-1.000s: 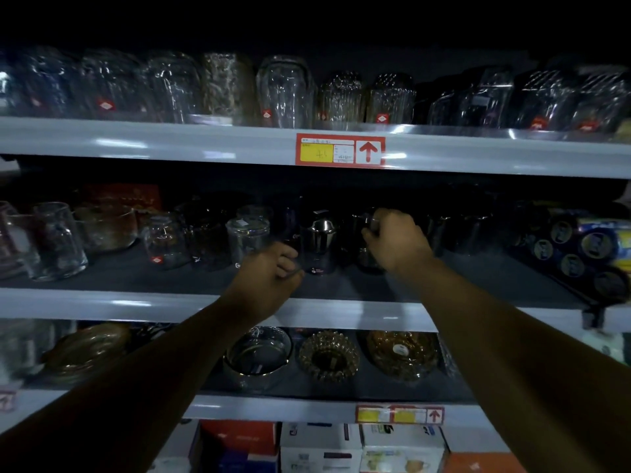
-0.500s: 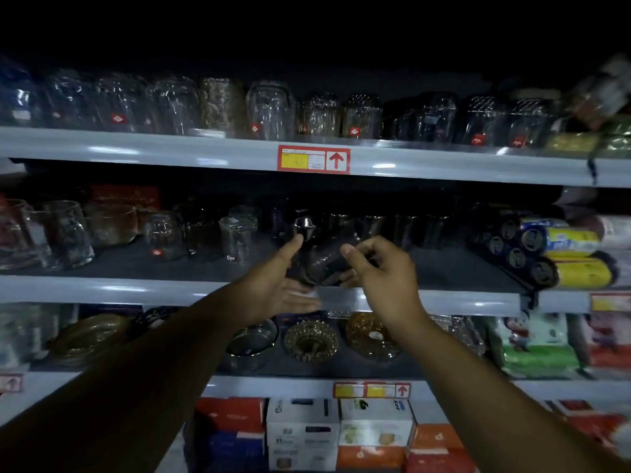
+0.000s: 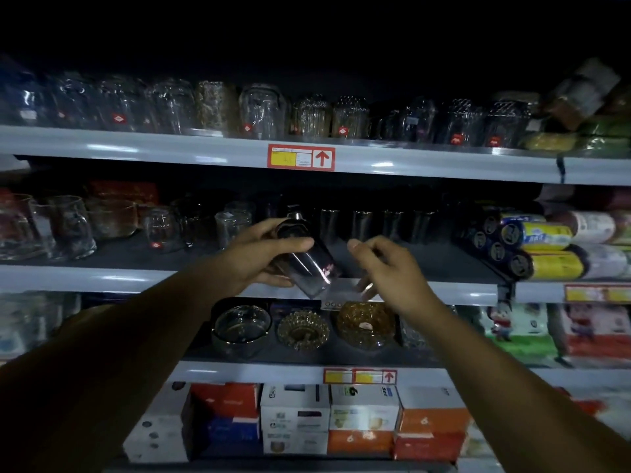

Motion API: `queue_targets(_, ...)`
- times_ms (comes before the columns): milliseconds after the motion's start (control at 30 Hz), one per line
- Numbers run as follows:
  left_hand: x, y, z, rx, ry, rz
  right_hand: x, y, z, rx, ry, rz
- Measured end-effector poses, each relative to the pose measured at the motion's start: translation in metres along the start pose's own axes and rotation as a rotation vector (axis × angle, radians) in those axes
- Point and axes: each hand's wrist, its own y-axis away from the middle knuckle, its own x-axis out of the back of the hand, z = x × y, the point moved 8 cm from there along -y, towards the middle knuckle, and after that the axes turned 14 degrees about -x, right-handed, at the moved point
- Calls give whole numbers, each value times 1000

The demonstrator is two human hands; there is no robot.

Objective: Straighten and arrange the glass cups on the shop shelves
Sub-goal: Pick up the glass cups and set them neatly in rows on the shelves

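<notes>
- Head view shows the left hand (image 3: pixel 252 257) clamped on a dark glass cup (image 3: pixel 309 268): the thumb lies across its upper side and the fingers curl under it.
- This cup is held in the air, tilted, just in front of the front edge of the middle shelf (image 3: pixel 444 291), about halfway along this edge. It does not stand on anything.
- The right hand (image 3: pixel 386 271) is just beside the cup, to its right, and apart from it. Its fingers are loosely bent and it holds nothing.
- The cup looks like smooth, tinted glass with straight walls, so it is probably stiff, rather light for one hand, slippery and easy to break.
- The picture is too dark to tell which end of the cup is the mouth.
- A good place to take hold is probably around the middle of the wall, with the thumb opposite to the fingers, as the left hand does now. The thin rim is likely the weakest part.
- The free right hand could support the lower end while the cup is turned upright.
- A row of dark cups (image 3: pixel 362 223) stands along the back edge of the middle shelf, so the cup should probably go down there slowly, without knocking its neighbours.
- Glass bowls (image 3: pixel 304 329) stand on the lower shelf (image 3: pixel 239 370) just below the cup, so a slip could break more than one piece.
</notes>
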Motion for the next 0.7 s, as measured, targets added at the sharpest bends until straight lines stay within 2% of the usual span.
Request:
queue_targets(133,-5,-6,6,-56,-154,-118,-30,-8,4,-96,187,-319)
queue_targets(267,-15,-13,6,-115,-227,-207,-52,-16,4,-96,170,-404)
queue_targets(433,-18,-30,-7,-194,-114,-115,-49,-44,19,-80,13,-227)
queue_targets(567,-7,-47,-28,-212,-39,-38,-44,-70,26,-44,18,-105)
queue_targets(633,13,-53,-38,-225,-64,86,-36,-84,31,-37,-35,-33)
queue_targets(700,39,-60,-53,-245,-207,258,-27,-97,35,-33,-63,60)
